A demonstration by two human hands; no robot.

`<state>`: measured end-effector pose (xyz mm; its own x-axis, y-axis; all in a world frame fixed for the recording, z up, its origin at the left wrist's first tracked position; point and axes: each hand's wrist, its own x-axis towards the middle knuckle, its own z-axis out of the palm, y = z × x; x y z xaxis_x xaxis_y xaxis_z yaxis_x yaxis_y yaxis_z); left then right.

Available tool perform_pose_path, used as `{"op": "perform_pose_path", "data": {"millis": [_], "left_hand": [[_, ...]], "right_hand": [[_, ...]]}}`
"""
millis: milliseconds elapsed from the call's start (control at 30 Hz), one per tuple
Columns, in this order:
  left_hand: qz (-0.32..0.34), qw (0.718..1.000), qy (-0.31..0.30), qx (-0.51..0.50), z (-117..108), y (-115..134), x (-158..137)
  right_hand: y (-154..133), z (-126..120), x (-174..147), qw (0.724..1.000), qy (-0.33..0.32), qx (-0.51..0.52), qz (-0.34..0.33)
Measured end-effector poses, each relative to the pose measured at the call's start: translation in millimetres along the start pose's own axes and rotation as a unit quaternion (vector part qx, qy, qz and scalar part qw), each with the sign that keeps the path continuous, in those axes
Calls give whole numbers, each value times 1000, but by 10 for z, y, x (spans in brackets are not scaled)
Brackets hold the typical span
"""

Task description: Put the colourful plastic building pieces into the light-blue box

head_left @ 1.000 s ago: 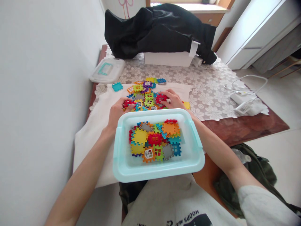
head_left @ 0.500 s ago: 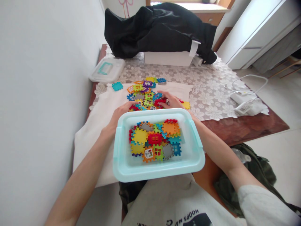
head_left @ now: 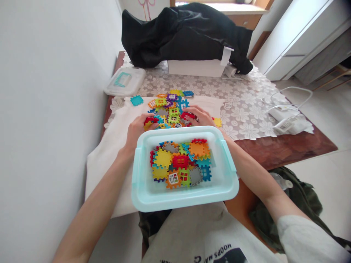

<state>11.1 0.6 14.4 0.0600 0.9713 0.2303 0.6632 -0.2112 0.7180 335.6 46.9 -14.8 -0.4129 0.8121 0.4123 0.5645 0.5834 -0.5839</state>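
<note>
Simply one pile of tiles, beyond one tub of more.

Off the pile, one teal tile at left, one yellow tile at right; too overlapped elsewhere to count. Beneath, white cloth over floral lace cloth on a brown desk, beside a pale wall; farther back, one lid. With the left hand, pinching red and yellow pieces between thumb and fingers; with the right hand, curling fingers over a red piece, cannot tell whether gripped.

"HOOPS MA" lettering on pale shirt
</note>
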Motion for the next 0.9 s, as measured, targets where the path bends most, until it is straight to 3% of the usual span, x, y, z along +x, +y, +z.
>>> {"op": "perform_pose_path", "data": {"millis": [300, 500, 733, 900], "left_hand": [[23, 999, -33, -30, -15, 39, -10], [-20, 998, -18, -51, 28, -39, -12], [-22, 998, -38, -44, 25, -27, -4], [-14, 999, -44, -23, -2, 7, 13]], "right_hand": [[37, 29, -5, 1000, -10, -5, 15], [106, 71, -45, 999, -4, 18, 50], [173, 119, -30, 1000, 15, 20, -9], [152, 93, -41, 1000, -13, 5, -3]]}}
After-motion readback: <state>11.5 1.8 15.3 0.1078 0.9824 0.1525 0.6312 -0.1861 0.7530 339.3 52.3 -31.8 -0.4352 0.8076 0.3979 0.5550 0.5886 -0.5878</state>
